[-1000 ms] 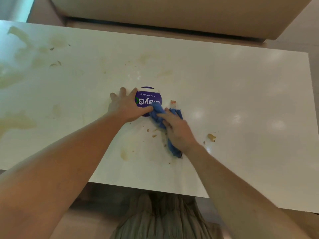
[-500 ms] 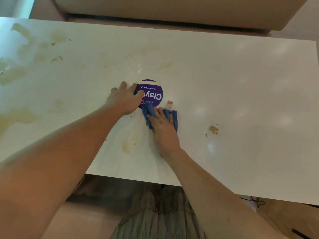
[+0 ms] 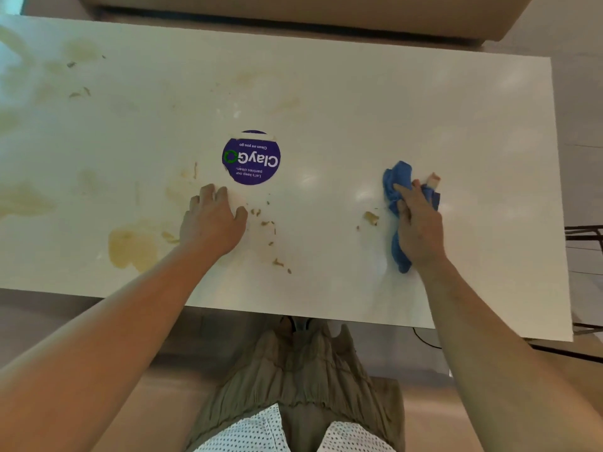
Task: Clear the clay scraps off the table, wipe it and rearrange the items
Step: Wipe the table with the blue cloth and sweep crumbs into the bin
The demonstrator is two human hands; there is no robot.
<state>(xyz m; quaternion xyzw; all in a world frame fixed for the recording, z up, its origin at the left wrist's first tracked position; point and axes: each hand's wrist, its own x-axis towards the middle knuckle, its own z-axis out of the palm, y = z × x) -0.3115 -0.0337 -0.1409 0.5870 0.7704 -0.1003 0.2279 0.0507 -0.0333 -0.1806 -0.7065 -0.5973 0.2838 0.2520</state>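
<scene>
The white table carries tan clay smears on its left half. Small clay scraps lie just right of my left hand, which rests on the table below the round purple "ClayGo" sticker and holds nothing. A larger clay scrap lies just left of my right hand. That hand grips a bunched blue cloth and presses it onto the table near the right end. A small white and orange tag pokes out past the fingers.
More clay bits and faint smears lie at the table's far left. A beige couch edge runs beyond the far side. Dark metal legs show past the right edge. My lap is below the near edge.
My right hand has carried the blue cloth from beside the sticker to the table's right part. My left hand has come off the sticker and now rests below it.
</scene>
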